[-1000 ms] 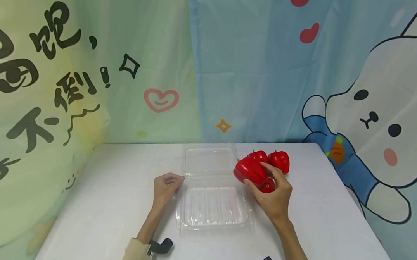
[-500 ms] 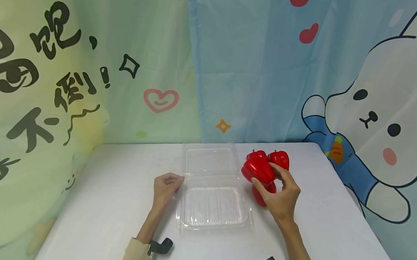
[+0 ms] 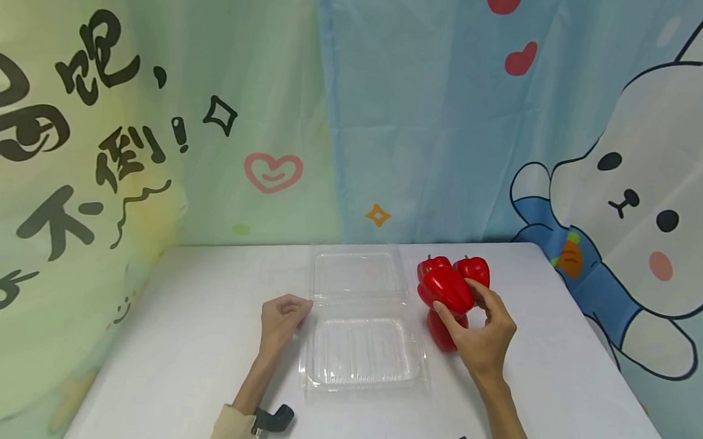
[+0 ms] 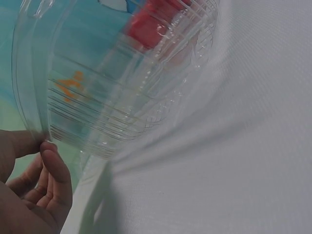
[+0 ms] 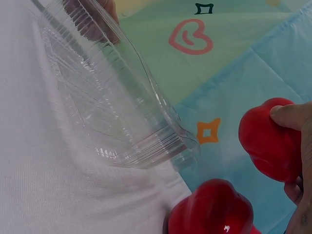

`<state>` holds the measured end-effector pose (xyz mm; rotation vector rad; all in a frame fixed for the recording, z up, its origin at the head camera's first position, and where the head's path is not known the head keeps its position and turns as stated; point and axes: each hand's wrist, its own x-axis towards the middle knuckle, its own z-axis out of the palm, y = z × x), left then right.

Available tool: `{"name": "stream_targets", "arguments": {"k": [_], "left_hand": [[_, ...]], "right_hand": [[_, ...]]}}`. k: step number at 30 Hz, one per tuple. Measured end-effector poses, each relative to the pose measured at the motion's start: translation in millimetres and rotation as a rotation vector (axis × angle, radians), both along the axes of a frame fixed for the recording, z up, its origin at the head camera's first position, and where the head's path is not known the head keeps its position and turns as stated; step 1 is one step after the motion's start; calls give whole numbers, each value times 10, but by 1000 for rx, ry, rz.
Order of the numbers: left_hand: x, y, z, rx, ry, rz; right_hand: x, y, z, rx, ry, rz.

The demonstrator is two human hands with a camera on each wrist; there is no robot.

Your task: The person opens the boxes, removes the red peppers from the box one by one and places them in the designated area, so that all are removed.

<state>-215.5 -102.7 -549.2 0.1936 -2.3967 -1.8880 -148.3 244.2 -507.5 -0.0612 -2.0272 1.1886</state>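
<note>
A clear plastic clamshell container [image 3: 365, 351] lies opened on the table, its lid [image 3: 355, 272] folded back. My left hand [image 3: 282, 318] pinches the container's left rim between thumb and forefinger, as the left wrist view shows. A red bell pepper [image 3: 444, 289] is held in my right hand [image 3: 483, 340], thumb on one side and fingers on the other, raised off the table to the right of the container. Under it, beside the container's right edge, lies another red pepper [image 3: 444, 331], partly covered by the held one and the hand.
Two more red peppers, one on the left [image 3: 432, 265] and one on the right [image 3: 474, 271], sit behind the held pepper near the table's back edge. A printed curtain [image 3: 391, 116] hangs behind the white table [image 3: 204, 344].
My right hand has moved to the right with the bell pepper, away from the container. More of the pepper beneath it now shows. The left hand has stayed at the container's rim.
</note>
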Motion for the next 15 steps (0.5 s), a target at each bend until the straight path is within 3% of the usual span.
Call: {"name": "stream_targets", "arguments": {"k": [7,15], "left_hand": [[22,10,-2,-15,-22,11],[5,2,17,2,-14,-1]], "right_hand": [[34,16,-14,-18,-33,-18],[36,30,8,-8,-11,-47]]}}
